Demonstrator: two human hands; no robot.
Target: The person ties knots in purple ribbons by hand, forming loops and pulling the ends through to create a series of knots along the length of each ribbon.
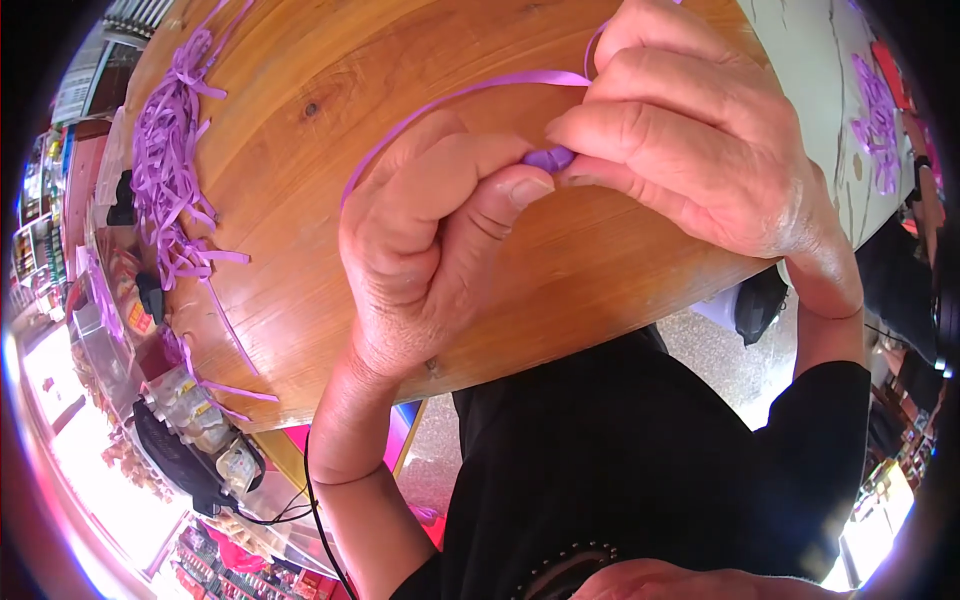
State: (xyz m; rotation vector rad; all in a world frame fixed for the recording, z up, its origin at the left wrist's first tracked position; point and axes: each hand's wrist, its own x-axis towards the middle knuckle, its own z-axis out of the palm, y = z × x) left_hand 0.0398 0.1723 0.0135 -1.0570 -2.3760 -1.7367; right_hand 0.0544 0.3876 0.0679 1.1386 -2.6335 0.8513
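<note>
"One purple piece (547,160) seems in work; how do we have it?"

"Over the bench (285,240). Our left hand (420,230) pinches one end between thumb and forefinger; our right hand (700,140), thumb and fingertips nearly together, nips the other."

"How far on are we?"

"Partway, we judge. It looks small and compact, but a ribbon (450,92) arcs loose from behind our left hand to our right; we can't tell whether it joins the piece."

"And what's left?"

"Finishing this one, perhaps. A heap (175,150) of strips lies along the bench's left side, a bundle (878,120) far right. Done or waiting, we can't tell."
</note>
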